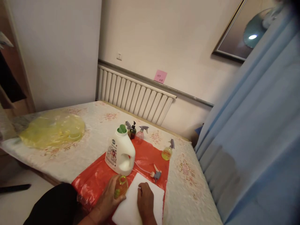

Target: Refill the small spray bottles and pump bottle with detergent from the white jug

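L hand (110, 192) grips open-necked yellow-tinted btl (122, 187), R hand (145, 198) curled over white pad (127, 206).
White detergent jug (126, 150) w/ green cup (122, 128) in its mouth stands on red plastic sheet (150, 153), just behind btl; loose trigger sprayer (157, 174) lies to its R. Yellow spray btl (167, 154) near sheet's R edge; pink spray btl (139, 137) farther back, beside dark pump btl (132, 132). Yellow plastic bag (53, 128) far L on floral cover (185, 181).
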`<state>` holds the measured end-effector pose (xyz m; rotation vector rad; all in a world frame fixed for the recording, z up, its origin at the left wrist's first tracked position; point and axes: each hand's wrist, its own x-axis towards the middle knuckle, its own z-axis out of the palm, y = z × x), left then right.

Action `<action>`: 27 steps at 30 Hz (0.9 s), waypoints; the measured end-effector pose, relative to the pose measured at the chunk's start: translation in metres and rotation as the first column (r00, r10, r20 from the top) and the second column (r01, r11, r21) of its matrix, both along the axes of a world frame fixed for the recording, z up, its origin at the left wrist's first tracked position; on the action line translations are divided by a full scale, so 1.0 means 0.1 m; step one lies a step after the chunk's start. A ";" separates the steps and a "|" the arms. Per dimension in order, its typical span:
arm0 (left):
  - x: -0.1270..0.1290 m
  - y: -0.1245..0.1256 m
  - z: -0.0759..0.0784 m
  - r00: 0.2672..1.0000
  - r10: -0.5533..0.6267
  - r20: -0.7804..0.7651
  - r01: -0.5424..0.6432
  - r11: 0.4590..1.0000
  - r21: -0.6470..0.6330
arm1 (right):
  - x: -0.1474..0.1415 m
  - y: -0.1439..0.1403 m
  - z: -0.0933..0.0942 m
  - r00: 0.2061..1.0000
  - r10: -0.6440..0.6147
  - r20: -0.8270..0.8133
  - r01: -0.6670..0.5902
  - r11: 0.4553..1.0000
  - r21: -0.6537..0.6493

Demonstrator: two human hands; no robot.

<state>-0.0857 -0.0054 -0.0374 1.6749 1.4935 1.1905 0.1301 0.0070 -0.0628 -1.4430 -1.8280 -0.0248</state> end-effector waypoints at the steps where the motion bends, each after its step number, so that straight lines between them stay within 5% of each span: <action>1: 0.00 0.00 0.00 1.000 -0.008 -0.001 0.008 1.000 -0.008 | 0.00 0.00 0.00 1.000 -0.002 0.004 0.002 1.000 0.004; 27: -0.08 -0.08 0.07 0.995 -0.096 0.000 0.096 0.995 0.032 | -0.03 -0.02 0.00 0.998 -0.024 0.052 0.025 0.999 -0.023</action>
